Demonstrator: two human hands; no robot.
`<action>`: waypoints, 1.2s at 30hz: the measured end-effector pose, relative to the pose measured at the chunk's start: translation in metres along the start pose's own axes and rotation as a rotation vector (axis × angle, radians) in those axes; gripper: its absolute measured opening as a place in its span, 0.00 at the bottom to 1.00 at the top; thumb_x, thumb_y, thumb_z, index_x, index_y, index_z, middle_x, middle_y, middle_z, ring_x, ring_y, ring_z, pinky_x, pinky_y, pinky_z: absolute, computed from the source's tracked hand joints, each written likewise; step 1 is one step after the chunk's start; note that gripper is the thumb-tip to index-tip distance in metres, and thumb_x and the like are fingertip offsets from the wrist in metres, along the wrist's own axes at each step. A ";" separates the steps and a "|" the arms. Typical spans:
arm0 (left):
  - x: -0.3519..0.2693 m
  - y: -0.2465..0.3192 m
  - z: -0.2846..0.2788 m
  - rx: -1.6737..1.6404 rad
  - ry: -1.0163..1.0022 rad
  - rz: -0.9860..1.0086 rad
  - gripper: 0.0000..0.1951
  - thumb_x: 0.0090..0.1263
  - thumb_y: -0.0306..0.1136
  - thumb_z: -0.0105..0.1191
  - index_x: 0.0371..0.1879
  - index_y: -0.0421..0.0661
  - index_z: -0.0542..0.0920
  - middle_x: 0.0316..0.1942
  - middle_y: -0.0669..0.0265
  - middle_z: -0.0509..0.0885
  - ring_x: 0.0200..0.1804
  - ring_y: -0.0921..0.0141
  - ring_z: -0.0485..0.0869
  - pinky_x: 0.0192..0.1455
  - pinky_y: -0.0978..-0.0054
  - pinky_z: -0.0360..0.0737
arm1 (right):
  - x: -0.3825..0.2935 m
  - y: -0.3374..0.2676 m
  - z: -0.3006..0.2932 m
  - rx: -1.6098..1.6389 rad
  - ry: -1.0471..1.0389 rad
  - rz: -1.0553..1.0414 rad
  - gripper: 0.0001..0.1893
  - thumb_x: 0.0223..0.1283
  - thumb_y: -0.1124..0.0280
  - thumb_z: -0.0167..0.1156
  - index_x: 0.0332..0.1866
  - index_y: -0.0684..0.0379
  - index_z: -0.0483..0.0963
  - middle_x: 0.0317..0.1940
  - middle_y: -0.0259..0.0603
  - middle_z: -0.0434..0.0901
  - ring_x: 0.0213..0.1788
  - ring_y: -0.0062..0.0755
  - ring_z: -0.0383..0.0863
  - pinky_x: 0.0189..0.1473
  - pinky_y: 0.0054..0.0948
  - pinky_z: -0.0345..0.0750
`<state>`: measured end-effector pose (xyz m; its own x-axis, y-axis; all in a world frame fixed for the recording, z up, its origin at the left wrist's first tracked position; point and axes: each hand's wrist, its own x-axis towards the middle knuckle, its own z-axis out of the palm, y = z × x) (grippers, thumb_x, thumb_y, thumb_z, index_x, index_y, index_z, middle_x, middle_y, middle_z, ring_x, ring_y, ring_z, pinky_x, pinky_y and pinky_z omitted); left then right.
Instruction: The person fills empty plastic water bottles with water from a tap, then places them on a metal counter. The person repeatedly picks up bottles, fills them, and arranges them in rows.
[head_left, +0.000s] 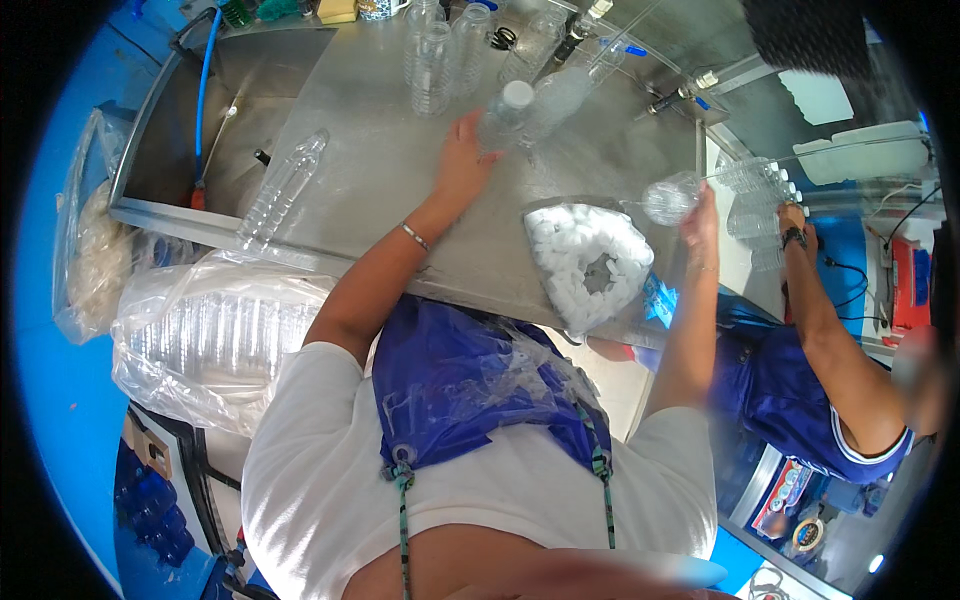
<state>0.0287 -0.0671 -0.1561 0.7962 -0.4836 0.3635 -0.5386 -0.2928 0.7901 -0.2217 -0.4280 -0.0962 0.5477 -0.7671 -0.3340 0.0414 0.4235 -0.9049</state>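
My left hand (466, 156) reaches across the steel counter (375, 165) and touches the side of a clear plastic bottle with a white cap (510, 112); the bottle is blurred, and other clear bottles overlap behind it. At the counter's right end, my right hand (700, 217) holds another clear plastic bottle (670, 199), tilted with its base towards the camera. Between my arms lies a plastic bag of white caps (592, 255), with a hole in the middle of the pile. Several uncapped bottles (433, 71) stand at the back, and one empty bottle (285, 187) lies on its side at the left.
A steel sink (210, 150) with a blue hose is at the left. A large bag of bottles (217, 337) sits below it. Filling valves (581, 34) line the back. At the right, a co-worker's hand (791, 217) is at rows of capped bottles (754, 206). Black scissors (504, 37) lie behind.
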 end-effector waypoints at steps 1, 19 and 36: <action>-0.001 -0.002 -0.003 0.030 -0.016 -0.041 0.40 0.60 0.37 0.66 0.67 0.34 0.60 0.60 0.44 0.69 0.61 0.47 0.71 0.63 0.57 0.70 | 0.002 0.014 -0.006 0.135 -0.059 0.098 0.24 0.64 0.56 0.59 0.54 0.66 0.71 0.43 0.57 0.80 0.41 0.42 0.82 0.34 0.29 0.80; 0.013 0.074 -0.021 0.139 -0.578 -0.086 0.44 0.57 0.41 0.67 0.67 0.32 0.59 0.60 0.39 0.69 0.60 0.44 0.73 0.61 0.57 0.74 | -0.050 -0.036 0.031 -0.939 0.231 -0.598 0.29 0.59 0.58 0.68 0.58 0.67 0.69 0.46 0.49 0.81 0.40 0.35 0.83 0.39 0.26 0.79; 0.035 0.057 0.045 -0.035 0.008 -0.028 0.45 0.57 0.39 0.68 0.67 0.30 0.56 0.63 0.39 0.67 0.64 0.45 0.70 0.66 0.58 0.68 | -0.118 0.034 0.036 -1.200 -0.212 -0.603 0.17 0.53 0.68 0.69 0.47 0.60 0.77 0.41 0.44 0.80 0.38 0.35 0.82 0.42 0.32 0.79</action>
<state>0.0134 -0.1374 -0.1207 0.8131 -0.4691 0.3448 -0.5061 -0.2767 0.8169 -0.2550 -0.3060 -0.0786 0.8243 -0.5484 0.1406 -0.3690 -0.7087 -0.6013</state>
